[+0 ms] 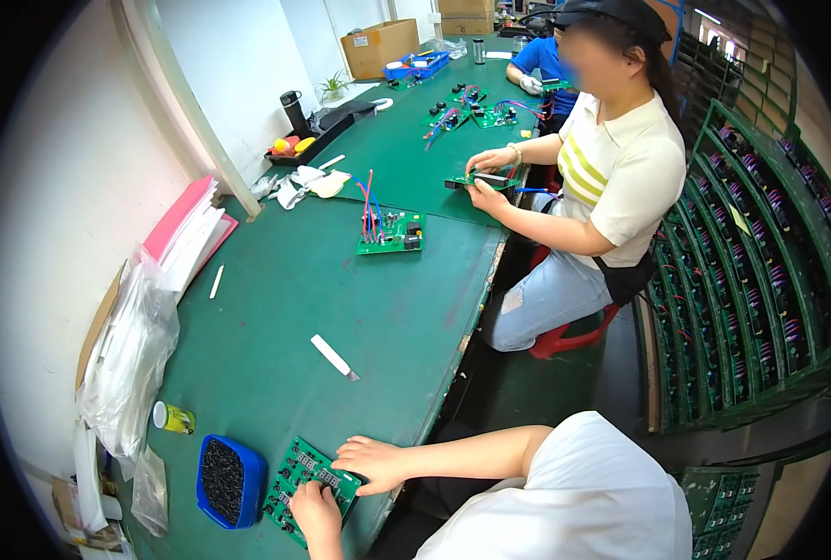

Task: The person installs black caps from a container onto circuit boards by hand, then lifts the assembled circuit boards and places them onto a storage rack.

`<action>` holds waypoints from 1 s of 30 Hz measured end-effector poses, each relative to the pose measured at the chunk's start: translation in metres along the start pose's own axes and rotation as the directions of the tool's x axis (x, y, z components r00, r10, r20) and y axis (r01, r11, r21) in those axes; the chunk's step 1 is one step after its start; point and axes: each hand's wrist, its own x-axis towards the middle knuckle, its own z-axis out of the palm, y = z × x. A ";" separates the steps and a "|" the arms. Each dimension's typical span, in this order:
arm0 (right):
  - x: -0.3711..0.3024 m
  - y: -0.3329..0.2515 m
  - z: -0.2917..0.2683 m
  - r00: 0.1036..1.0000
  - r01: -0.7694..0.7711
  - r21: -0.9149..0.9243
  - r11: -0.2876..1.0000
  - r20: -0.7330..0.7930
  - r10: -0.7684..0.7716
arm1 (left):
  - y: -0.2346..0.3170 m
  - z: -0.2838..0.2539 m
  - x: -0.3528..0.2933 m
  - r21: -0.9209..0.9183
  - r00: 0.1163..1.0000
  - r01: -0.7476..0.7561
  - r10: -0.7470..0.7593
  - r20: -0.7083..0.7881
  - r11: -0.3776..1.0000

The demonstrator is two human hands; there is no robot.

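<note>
The green circuit board [318,466] lies on the green table [275,308] right under my fingers, turned at a slant. My right hand [374,464] rests across its upper right edge, fingers a little spread; I can't tell whether they grip that edge. My left hand [314,516] comes over the lower part, fingertips bunched close together beside the number displays [328,479], but I can't tell if they pinch anything. Just left of the board stands a blue tub [256,476] of small black pieces [221,478]. A white-handled blade [331,357] lies beyond my hands.
</note>
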 end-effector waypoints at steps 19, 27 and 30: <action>0.005 0.001 -0.015 0.994 -0.094 0.048 0.994 -0.054 0.096 | -0.005 -0.001 -0.016 -0.362 0.957 0.112 -0.198 -0.211 0.926; 0.006 -0.004 -0.002 0.995 -0.091 0.079 0.993 0.045 0.088 | 0.008 0.013 -0.065 -0.311 0.870 0.181 -0.299 -0.393 0.933; 0.006 -0.007 -0.002 0.993 -0.108 0.085 0.991 0.062 0.102 | 0.023 0.013 -0.059 -0.225 0.880 0.119 -0.208 -0.428 0.967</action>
